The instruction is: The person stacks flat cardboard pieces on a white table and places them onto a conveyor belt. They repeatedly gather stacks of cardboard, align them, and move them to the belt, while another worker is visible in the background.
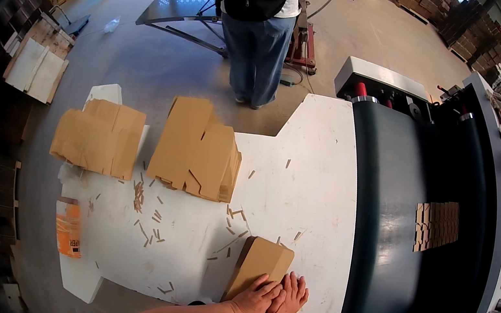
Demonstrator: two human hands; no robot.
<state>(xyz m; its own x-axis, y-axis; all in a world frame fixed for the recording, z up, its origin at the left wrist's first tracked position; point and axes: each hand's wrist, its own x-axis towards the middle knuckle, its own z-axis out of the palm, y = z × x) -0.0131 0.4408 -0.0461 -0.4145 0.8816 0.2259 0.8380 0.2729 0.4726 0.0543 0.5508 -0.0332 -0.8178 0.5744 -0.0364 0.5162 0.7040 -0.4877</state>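
A brown cardboard stack [263,258] with straight sides lies near the front edge of the white table, close to my body. My left hand [256,298] rests at its near end with the fingers bent over the edge. Close beside it, touching or nearly touching, my right hand [289,299] presses on the right side of the same stack, fingers pointing away from me. The palms and the fingertips' undersides are hidden. Thin cardboard scraps [241,214] are strewn just beyond the stack.
Two larger piles of flat cardboard, a left pile [100,136] and a middle pile [197,151], stand on the white table [311,186]. An orange-and-white packet [68,229] lies at its left edge. A dark conveyor belt [389,211] carrying cardboard pieces [436,226] runs at right. A person [256,39] stands beyond.
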